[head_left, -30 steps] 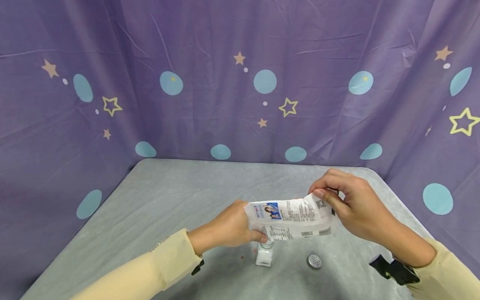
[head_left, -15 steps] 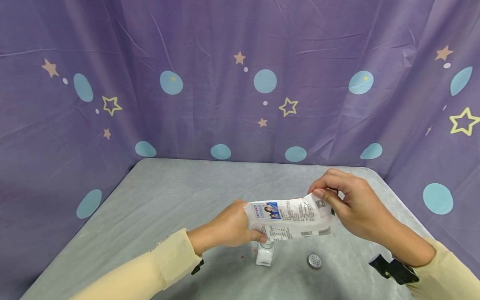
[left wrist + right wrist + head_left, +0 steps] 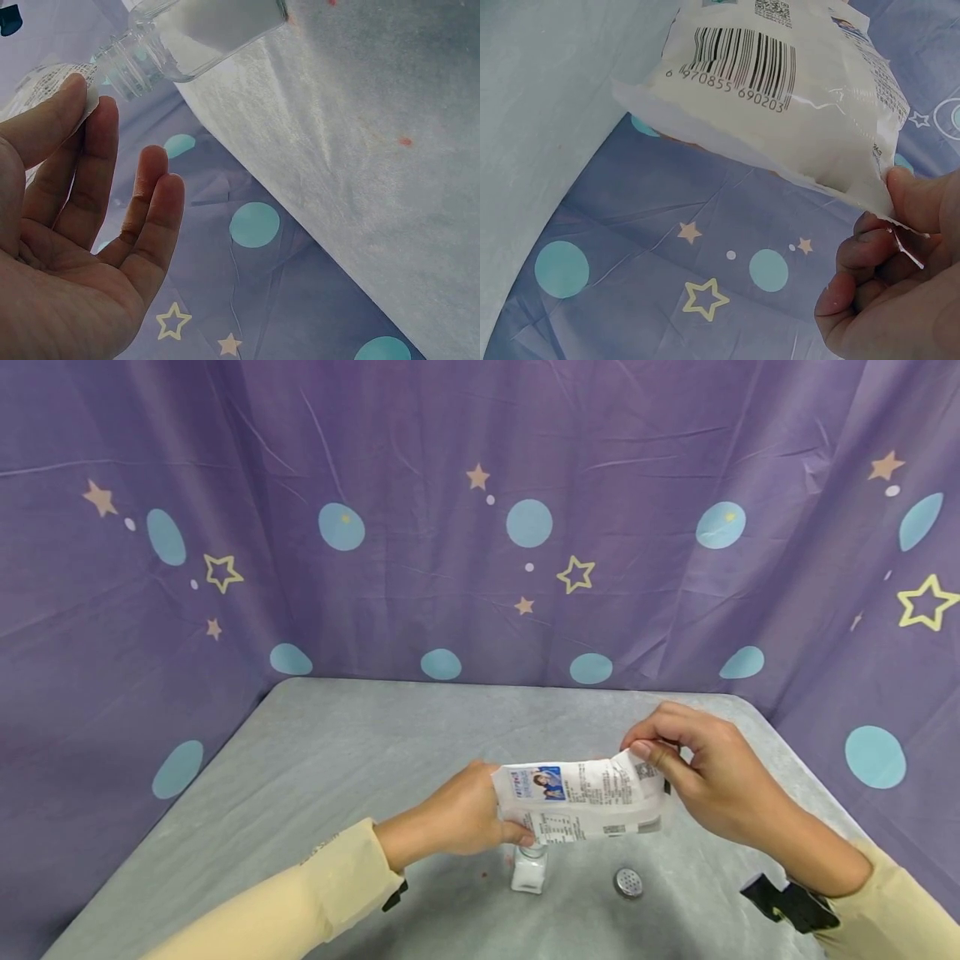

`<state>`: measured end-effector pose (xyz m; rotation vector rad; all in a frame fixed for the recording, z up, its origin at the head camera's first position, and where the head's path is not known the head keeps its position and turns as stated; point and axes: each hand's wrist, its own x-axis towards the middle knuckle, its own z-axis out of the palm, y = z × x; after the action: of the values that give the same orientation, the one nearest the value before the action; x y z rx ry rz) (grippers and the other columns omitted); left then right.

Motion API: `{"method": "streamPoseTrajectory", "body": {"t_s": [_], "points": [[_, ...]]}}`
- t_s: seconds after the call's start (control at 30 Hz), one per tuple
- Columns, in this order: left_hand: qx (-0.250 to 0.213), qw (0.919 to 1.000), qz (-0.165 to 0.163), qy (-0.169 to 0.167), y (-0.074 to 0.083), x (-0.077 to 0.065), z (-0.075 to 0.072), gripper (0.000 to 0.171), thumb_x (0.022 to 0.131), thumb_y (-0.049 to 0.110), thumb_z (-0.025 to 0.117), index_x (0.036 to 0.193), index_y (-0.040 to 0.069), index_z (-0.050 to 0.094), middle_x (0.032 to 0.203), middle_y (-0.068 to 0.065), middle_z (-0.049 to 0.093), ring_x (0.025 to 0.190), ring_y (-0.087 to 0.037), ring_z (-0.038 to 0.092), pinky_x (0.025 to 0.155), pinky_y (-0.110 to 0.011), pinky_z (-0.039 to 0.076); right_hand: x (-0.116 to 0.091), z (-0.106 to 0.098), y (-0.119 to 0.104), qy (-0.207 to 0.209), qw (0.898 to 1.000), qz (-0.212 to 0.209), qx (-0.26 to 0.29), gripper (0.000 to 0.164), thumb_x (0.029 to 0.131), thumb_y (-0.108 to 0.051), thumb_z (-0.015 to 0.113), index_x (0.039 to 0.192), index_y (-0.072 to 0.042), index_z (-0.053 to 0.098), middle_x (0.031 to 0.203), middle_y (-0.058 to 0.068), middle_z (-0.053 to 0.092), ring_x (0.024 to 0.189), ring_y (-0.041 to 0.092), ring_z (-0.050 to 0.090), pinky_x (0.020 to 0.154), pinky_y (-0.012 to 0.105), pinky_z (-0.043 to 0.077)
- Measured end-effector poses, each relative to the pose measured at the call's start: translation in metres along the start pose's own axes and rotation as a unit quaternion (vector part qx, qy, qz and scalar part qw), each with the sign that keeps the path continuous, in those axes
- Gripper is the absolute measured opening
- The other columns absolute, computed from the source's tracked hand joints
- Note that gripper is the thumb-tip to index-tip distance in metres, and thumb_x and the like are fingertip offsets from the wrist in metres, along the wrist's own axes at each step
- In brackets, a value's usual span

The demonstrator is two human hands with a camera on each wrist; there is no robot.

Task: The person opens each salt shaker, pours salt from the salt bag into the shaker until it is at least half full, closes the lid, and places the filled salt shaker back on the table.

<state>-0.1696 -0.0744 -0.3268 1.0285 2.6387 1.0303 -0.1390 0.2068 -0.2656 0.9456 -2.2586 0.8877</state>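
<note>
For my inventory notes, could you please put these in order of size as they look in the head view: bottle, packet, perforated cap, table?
Largest to smallest:
table
packet
bottle, top hidden
perforated cap

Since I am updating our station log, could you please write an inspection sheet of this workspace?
Surface: grey table, bearing small reddish specks.
Job's things: white printed packet held above the uncapped clear bottle, which has white contents; perforated metal cap lies apart on the table.
Clutter: nothing seen besides the specks.
Hands: left hand pinches the packet's end near the bottle's mouth; right hand pinches the opposite end.
Cables: nothing seen.
Surroundings: purple curtain with stars and blue dots.
</note>
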Motion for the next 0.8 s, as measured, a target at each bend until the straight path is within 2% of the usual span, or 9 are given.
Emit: {"method": "streamPoseTrajectory", "body": {"t_s": [0.27, 0.5, 0.8], "points": [[-0.001, 0.9997, -0.022, -0.012, 0.002, 0.000, -0.001, 0.044, 0.078, 0.012, 0.090, 0.118, 0.016, 0.075, 0.101, 0.007, 0.078, 0.087, -0.001, 0.070, 0.079, -0.023, 0.055, -0.005, 0.000, 0.008, 0.010, 1.000, 0.002, 0.000, 0.034, 0.086, 0.011, 0.073, 0.087, -0.023, 0.072, 0.082, -0.012, 0.063, 0.068, 0.005, 0.054, 0.059, 0.018, 0.043], [0.000, 0.9993, -0.035, -0.013, 0.004, 0.000, -0.001, 0.034, 0.080, 0.013, 0.089, 0.112, 0.012, 0.078, 0.095, 0.006, 0.078, 0.079, 0.000, 0.069, 0.070, -0.021, 0.054, -0.011, 0.000, 0.012, 0.013, 1.000, 0.019, 0.002, 0.033, 0.087, 0.012, 0.072, 0.088, -0.022, 0.073, 0.083, -0.011, 0.065, 0.068, 0.006, 0.057, 0.060, 0.018, 0.044], [0.019, 0.9991, -0.037, -0.004, 0.005, 0.000, -0.001, 0.016, 0.083, 0.016, 0.087, 0.097, 0.011, 0.082, 0.086, 0.008, 0.078, 0.062, 0.000, 0.058, 0.054, -0.021, 0.046, -0.021, 0.000, 0.019, 0.014, 0.999, 0.042, 0.005, 0.030, 0.088, 0.011, 0.072, 0.090, -0.019, 0.073, 0.085, -0.010, 0.066, 0.069, 0.007, 0.059, 0.063, 0.017, 0.046]]}}
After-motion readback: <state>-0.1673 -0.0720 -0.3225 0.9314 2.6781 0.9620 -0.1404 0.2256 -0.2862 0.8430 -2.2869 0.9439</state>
